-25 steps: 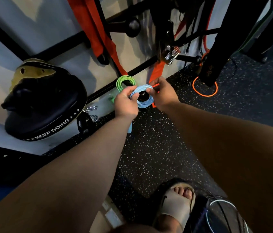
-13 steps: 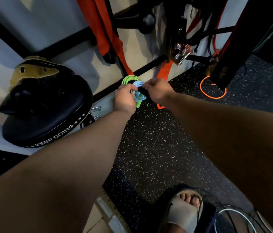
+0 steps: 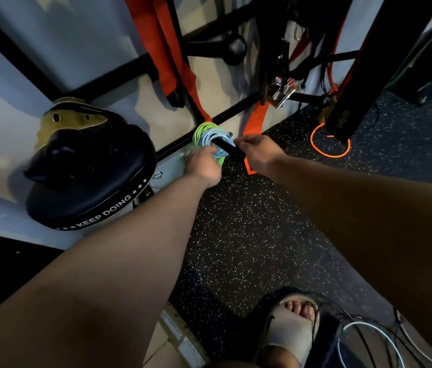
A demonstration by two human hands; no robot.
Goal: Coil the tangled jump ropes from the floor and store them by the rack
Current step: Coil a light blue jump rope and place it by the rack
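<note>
A coiled light blue jump rope hangs on a black peg of the rack, in front of a coiled green jump rope. My left hand grips the blue coil's lower left side. My right hand reaches to the peg's outer end with curled fingers; whether it grips the peg or the coil is unclear. More loose ropes, black and pale blue, lie tangled on the floor by my sandalled foot.
A black stool-like pad marked "KEEP DOING" sits left against the wall. Orange straps hang from the rack bars. An orange cord loop circles a black post's base on the speckled rubber floor.
Both hands carried the blue coil up and back toward the rack. It now sits over the black peg in front of the green coil.
</note>
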